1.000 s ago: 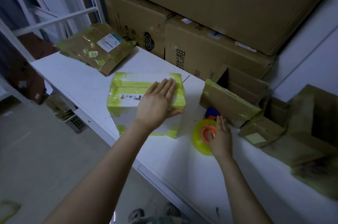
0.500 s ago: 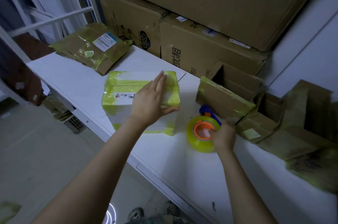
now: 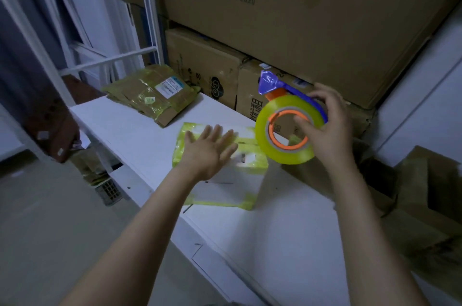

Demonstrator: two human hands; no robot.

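Observation:
A white parcel box (image 3: 226,183) edged with yellow tape stands on the white table (image 3: 287,238). My left hand (image 3: 208,149) lies flat on the box's top, fingers straight and spread. My right hand (image 3: 327,128) holds a yellow tape roll (image 3: 282,153) on a blue and orange dispenser (image 3: 271,83) in the air, above the box's right end. Its thumb reaches into the orange core and its fingers curl over the blue handle.
Large cardboard cartons (image 3: 300,30) are stacked against the wall behind the table. A pile of flattened taped cardboard (image 3: 152,92) lies at the table's far left. More taped brown boxes (image 3: 430,208) crowd the right side. White rack bars (image 3: 110,60) stand at the left.
My right hand has lifted the tape dispenser off the table and raised it above the box. My left hand stays on the box top. The view has tilted upward.

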